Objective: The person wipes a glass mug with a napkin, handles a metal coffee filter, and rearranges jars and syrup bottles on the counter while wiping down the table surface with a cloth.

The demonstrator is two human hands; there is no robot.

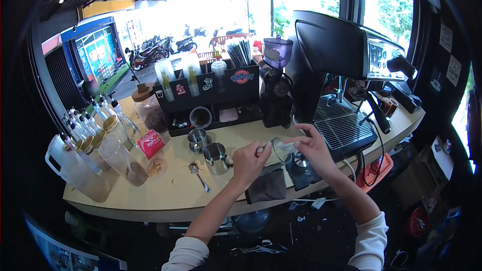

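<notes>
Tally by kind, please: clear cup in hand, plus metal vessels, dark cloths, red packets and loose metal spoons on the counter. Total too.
Clear cup: 1
Metal vessels: 2
Dark cloth: 1
Red packet: 1
Loose metal spoon: 1
Total: 6

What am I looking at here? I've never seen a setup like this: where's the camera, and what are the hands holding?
There is no robot: these are a person's bare hands. The single picture comes from a camera worn on that person's head, looking forward and down.

The left hand is closed on what looks like a clear vessel. The right hand has its fingers at the vessel's other side, by something whitish too blurred to name.

On the counter lie a spoon and a red packet, near a metal pitcher. A dark cloth is at the front edge. To the right stands a large coffee machine.
</notes>
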